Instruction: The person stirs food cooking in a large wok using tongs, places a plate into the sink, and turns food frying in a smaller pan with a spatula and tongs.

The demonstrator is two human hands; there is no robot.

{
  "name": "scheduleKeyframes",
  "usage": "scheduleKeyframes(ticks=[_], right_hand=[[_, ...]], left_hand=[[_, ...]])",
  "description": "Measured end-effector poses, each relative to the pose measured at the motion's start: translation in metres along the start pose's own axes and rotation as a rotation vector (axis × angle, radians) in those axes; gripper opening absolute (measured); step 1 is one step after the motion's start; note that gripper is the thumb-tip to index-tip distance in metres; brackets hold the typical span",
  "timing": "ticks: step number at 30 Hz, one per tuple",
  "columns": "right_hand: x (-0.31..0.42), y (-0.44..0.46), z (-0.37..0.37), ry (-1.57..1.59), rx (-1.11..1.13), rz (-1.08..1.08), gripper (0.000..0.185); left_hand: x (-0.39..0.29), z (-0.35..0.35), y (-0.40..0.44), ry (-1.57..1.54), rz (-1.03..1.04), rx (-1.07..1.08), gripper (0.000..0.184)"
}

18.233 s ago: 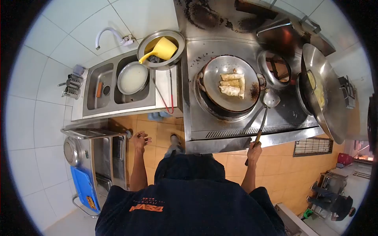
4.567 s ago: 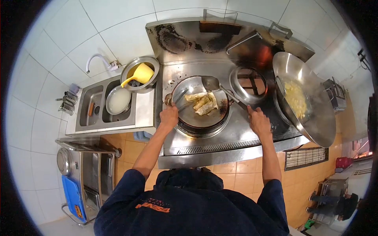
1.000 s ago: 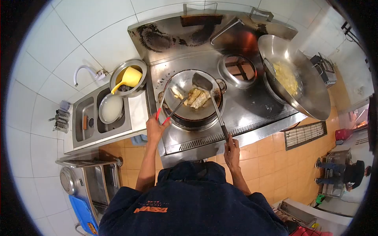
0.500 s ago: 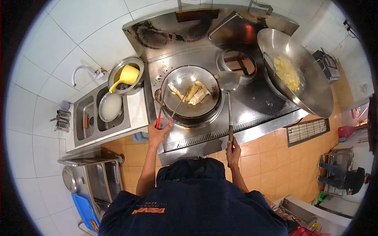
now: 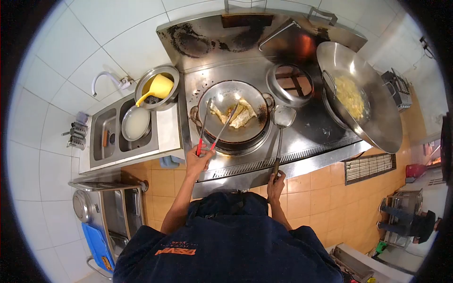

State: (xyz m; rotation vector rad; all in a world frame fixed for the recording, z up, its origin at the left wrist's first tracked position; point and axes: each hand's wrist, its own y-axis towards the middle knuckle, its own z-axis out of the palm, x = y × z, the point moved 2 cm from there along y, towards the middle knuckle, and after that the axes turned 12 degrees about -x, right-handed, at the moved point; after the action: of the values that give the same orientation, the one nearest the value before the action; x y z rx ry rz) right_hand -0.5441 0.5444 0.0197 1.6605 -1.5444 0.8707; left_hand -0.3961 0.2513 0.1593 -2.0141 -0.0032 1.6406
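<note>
- the left hand [image 5: 198, 159] grips the red-handled tongs [image 5: 202, 143], arms spread; they enter the pan [image 5: 228, 135] from about 7 o'clock.
- the right hand [image 5: 276, 185] is closed round the handle of the spatula [image 5: 284, 116], its blade outside the pan at 3 o'clock.
- the folded food [image 5: 243, 116] lies in the pan, mainly from the middle towards 4 o'clock; a smaller piece [image 5: 217, 113] is at 9.
- one tong tip seems to be over the folded food, though contact is hard to make out.
- the wok [image 5: 382, 118], holding yellow food [image 5: 349, 96], tilts at the pan's 3 o'clock.
</note>
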Motion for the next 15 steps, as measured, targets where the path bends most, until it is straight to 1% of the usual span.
scheduleKeyframes(ticks=[3, 6, 9, 12, 15], right_hand=[[0.005, 0.0, -0.002, -0.081, 0.088, 0.154, 0.033], [0.021, 0.006, -0.013, -0.318, 0.212, 0.017, 0.037], [0.027, 0.012, -0.012, -0.677, 0.269, -0.023, 0.036], [0.039, 0.014, -0.022, -0.747, 0.277, -0.107, 0.035], [0.096, 0.024, -0.024, -0.663, 0.149, -0.479, 0.035]], left_hand=[[0.009, 0.006, 0.003, -0.007, -0.001, 0.001, 0.054], [0.015, 0.015, 0.002, -0.014, -0.002, 0.028, 0.057], [0.018, 0.028, 0.0, -0.01, 0.005, 0.065, 0.059], [0.014, 0.045, -0.012, -0.027, 0.013, 0.071, 0.059], [0.027, 0.061, -0.012, -0.046, 0.132, 0.115, 0.061]])
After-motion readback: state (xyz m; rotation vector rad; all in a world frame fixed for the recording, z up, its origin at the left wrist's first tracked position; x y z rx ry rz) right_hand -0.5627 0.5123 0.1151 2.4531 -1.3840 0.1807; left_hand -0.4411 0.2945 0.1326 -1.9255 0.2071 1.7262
